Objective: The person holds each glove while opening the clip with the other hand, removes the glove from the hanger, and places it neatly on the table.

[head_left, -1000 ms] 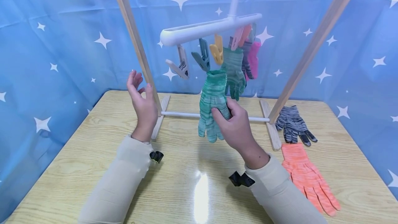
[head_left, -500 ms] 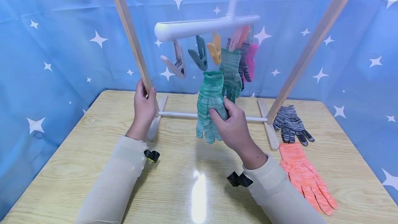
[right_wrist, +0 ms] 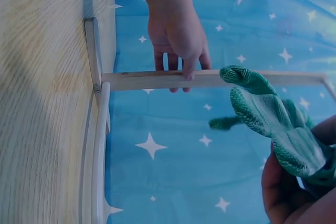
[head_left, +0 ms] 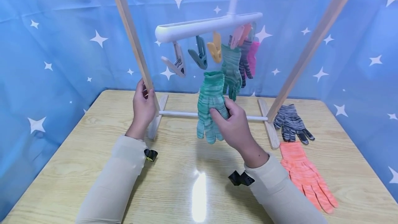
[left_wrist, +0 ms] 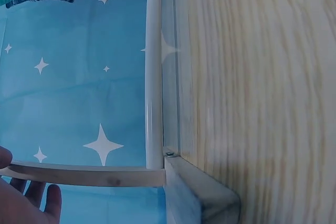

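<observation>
My right hand (head_left: pixel 234 123) pinches a green knit glove (head_left: pixel 209 92) by its palm, thumb in front. The glove stands cuff up, fingers down, its cuff just below a dark green clothespin (head_left: pixel 200 53) in the head view. My left hand (head_left: pixel 144 108) grips the left wooden post (head_left: pixel 129 23) of a rack low down; the right wrist view shows those fingers round the post (right_wrist: pixel 142 80). A white clip hanger (head_left: pixel 192 29) hangs above, with a grey clothespin (head_left: pixel 178 61) and a yellow clothespin (head_left: pixel 216 49) along its near side.
Behind, another green glove (head_left: pixel 231 66), a dark striped glove (head_left: pixel 245 61) and a pink glove (head_left: pixel 253 56) hang from clips. A grey striped glove (head_left: pixel 289 122) and an orange glove (head_left: pixel 306 175) lie on the table right of the right post (head_left: pixel 311 51). A white crossbar (head_left: pixel 178 114) joins the posts.
My left hand came from raised in the air with loose fingers onto the left post and stays there. My right hand keeps the green glove at about the same spot; the hanger sways slightly.
</observation>
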A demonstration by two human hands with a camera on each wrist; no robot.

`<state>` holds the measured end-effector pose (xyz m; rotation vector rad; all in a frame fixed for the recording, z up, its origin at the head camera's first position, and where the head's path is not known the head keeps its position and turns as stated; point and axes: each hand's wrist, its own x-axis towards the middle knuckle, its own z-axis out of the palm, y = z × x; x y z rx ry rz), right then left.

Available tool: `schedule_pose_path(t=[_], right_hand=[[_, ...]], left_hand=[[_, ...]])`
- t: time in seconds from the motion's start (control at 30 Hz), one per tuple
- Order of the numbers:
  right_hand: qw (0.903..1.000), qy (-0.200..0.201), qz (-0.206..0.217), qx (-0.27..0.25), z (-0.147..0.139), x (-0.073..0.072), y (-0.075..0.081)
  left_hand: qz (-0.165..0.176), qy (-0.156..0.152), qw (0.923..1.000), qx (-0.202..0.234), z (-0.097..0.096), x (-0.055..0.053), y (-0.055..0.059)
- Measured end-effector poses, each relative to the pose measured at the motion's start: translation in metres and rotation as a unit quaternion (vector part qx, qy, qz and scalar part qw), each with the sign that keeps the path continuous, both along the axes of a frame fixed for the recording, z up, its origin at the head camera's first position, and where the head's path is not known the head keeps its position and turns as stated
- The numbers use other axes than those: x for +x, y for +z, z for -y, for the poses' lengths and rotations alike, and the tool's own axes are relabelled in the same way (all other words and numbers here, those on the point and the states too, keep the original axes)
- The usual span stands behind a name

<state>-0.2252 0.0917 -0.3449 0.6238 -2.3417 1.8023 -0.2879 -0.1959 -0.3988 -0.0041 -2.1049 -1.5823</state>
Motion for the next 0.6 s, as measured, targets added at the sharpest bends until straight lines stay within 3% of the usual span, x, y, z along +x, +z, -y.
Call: schedule_pose_path(t=[0.23, 0.6], right_hand=[[0.9999, 0.01, 0.006, -0.004, -0.001, 0.003, 0.0], [0.9992, -0.017, 0.025, 0.027, -0.018, 0.013, -0.009]], left_hand=[[0.004, 0.006, 1.0, 0.006, 0.003, 0.002, 0.0], [0.018, -0.003, 0.9997, 0.018, 0.0, 0.003, 0.003]])
